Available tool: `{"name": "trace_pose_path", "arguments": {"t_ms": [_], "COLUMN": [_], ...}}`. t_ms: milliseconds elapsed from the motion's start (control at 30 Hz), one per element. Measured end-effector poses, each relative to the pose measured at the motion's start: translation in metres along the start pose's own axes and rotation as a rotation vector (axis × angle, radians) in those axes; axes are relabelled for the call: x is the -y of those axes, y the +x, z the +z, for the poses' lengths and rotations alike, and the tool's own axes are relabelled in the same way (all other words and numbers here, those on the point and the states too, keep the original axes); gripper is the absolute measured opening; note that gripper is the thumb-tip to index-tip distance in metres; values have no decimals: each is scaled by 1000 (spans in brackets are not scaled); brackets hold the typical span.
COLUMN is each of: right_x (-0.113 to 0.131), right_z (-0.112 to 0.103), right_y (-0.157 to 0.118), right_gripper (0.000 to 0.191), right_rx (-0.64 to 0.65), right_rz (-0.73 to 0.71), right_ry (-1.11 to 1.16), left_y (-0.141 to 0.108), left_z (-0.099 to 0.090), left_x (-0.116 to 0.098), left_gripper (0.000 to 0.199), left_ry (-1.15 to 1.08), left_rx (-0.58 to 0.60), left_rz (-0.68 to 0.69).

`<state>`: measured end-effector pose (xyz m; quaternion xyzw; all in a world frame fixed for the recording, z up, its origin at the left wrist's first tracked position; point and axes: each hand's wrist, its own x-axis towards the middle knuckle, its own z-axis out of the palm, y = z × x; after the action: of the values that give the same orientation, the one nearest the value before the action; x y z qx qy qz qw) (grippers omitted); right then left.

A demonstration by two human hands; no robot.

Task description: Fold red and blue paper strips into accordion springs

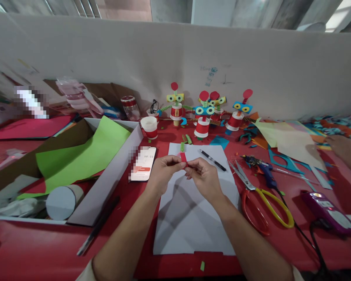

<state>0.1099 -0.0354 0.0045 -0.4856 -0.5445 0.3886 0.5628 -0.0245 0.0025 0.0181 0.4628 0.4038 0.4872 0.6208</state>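
Observation:
Above a white sheet (pixel 193 218), my left hand (pixel 164 171) and my right hand (pixel 203 175) meet with their fingertips together. Both pinch a small piece of red paper (pixel 183 157). Just beyond it, a green folded paper strip (pixel 182 147) sticks up; whether it is joined to the red piece I cannot tell. More green folded strips (pixel 188 139) lie at the sheet's far edge. A black pen (pixel 213 160) rests on the sheet beyond my right hand. To the left of my left hand lies a phone (pixel 143 164).
Several paper-cup robot figures (pixel 202 127) stand at the back beside stacked paper cups (pixel 149 127). An open box (pixel 111 183) holds green paper (pixel 87 156) on the left. Scissors (pixel 253 191), a glue gun (pixel 265 171) and a purple device (pixel 329 212) lie right. Another person's hand (pixel 343 150) shows far right.

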Motion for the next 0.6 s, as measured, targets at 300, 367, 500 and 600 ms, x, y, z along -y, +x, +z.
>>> {"name": "trace_pose_path", "arguments": {"t_ms": [300, 367, 500, 600], "right_x": [-5, -7, -8, -3], "right_z": [-5, -5, -7, -10], "right_y": [4, 5, 7, 7], "right_gripper": [15, 21, 23, 15], "right_rx": [82, 87, 106, 145], "right_rz": [27, 65, 76, 36], "right_ry": [45, 89, 6, -197], "left_y": [2, 2, 0, 0], "left_z": [-4, -2, 0, 0], "left_x": [-1, 0, 0, 0], "left_gripper": [18, 19, 20, 19], "left_ry": [100, 89, 84, 99], "left_rx": [106, 78, 41, 46], "left_rz": [-57, -51, -42, -37]}}
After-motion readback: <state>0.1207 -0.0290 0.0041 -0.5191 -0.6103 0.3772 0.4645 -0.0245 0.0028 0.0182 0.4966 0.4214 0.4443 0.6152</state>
